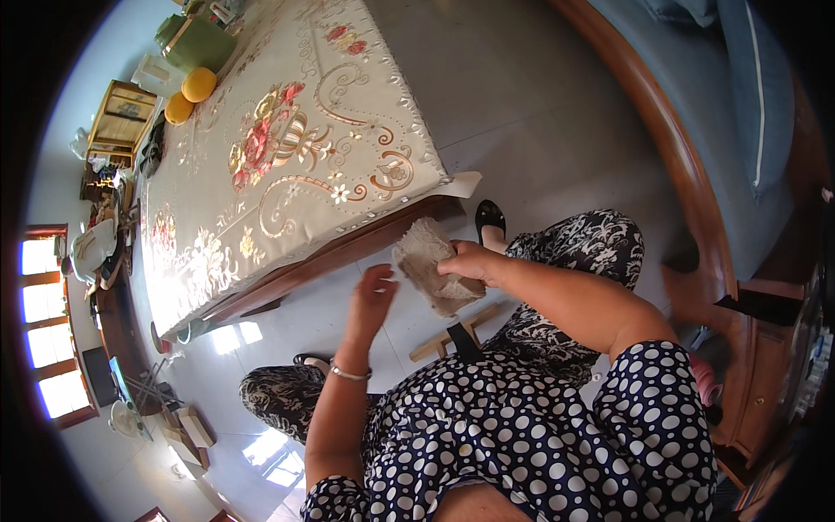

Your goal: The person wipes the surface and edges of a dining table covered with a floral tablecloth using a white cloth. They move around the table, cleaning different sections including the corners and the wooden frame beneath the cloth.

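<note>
Flowered cloth (322, 187) drapes the desk (374, 235) over grey floor (531, 130); right grip (475, 264) clamps a pale wad (421, 252), left grip (371, 297) loosely unclosed nearby.

pale bundle (421, 252): rough, matt | tablecloth (204, 161): glossy | floor (522, 139): smooth, glossy

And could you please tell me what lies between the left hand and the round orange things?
From the left hand, in the head view: floor, the table's wooden edge, then the patterned tablecloth.

Table (426, 215) is covered by floral cloth (348, 157) | two orange fruits (199, 84) are placed near left edge | green container (196, 45) is set beyond
</note>
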The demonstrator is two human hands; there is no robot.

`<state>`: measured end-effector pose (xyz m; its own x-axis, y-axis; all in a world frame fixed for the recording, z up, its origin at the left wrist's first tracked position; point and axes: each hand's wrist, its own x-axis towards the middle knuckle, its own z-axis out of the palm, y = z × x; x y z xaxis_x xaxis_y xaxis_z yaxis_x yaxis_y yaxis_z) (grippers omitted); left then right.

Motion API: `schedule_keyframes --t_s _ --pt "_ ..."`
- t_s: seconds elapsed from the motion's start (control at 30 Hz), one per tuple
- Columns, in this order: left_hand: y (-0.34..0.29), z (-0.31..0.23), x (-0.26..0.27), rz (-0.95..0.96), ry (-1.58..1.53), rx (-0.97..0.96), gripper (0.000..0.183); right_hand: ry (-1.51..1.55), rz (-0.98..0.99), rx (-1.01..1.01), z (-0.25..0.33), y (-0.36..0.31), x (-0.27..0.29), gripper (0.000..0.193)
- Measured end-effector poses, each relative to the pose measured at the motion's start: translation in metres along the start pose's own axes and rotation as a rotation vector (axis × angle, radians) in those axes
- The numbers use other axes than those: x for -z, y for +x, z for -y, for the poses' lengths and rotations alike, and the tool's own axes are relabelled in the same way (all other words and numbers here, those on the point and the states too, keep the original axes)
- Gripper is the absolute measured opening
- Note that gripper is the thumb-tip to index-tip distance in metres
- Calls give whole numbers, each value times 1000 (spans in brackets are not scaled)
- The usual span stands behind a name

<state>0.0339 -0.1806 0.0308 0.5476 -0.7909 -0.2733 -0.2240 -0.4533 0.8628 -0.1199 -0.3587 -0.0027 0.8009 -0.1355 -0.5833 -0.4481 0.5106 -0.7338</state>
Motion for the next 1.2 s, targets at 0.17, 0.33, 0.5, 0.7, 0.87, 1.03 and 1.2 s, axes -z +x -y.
schedule_keyframes --t_s 0.17,0.33,0.5,0.7,0.87,1.03,1.2 --pt "-12 -89 69 -614 601 -606 21 34 -233 -6 -10 -7 36 40" --pt "11 -128 130 -935 942 -812 26 -693 -739 442 32 -35 60 39" --pt "49 -97 180 -961 936 -667 31 -610 -868 463 58 -27 63 35" --pt "60 -80 183 -898 909 -585 30 -715 -872 676 28 32 53 38" --pt "63 -85 177 -868 915 -544 28 -635 -754 629 -3 90 82 33" --pt "57 -86 179 -809 847 -489 26 -183 -494 285 -4 115 112 29" --pt "58 -94 175 -761 857 -424 23 622 -146 75 -25 149 132 35"
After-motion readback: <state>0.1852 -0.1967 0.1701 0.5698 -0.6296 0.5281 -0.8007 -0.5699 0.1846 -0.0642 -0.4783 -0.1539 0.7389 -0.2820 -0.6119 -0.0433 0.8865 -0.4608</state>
